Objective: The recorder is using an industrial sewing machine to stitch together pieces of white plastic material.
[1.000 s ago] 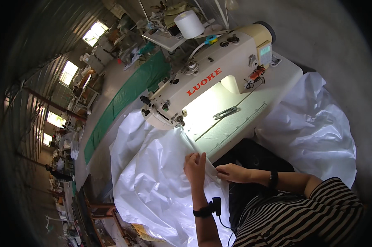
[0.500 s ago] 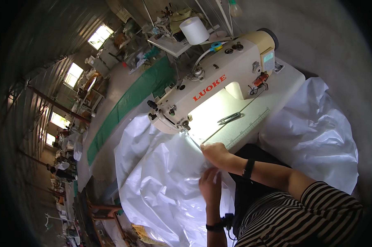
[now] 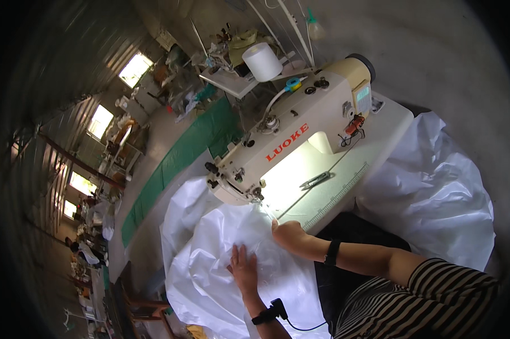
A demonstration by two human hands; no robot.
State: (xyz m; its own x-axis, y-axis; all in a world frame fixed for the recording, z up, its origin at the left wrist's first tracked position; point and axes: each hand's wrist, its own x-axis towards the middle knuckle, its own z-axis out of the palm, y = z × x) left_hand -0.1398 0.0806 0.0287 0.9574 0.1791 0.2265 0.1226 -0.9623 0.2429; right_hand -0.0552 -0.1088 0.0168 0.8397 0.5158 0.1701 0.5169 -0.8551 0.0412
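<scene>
A large, glossy white plastic sheet [image 3: 201,271] lies in loose folds in front of and to the left of the sewing machine [image 3: 331,93], one edge of it under the needle end. My left hand [image 3: 244,271] rests on the sheet, fingers spread and stretched out. Just in front of the needle, my right hand [image 3: 290,235] is closed with thumb and finger on the sheet's edge; the exact grip is partly hidden by the hand itself. Small thread snips [image 3: 316,180] lie on the lit machine bed, beyond my right hand.
A ruler scale [image 3: 340,195] runs along the bed's near edge. More white sheeting [image 3: 430,192] hangs at the right. A white thread cone [image 3: 262,62] stands behind the machine. Green cloth [image 3: 179,164] lies along the floor at left, and a wooden stool [image 3: 147,305] is at lower left.
My left hand has moved left, away from my right hand, and spread out on the sheet. My right hand stays at the edge near the needle. The view has shifted slightly.
</scene>
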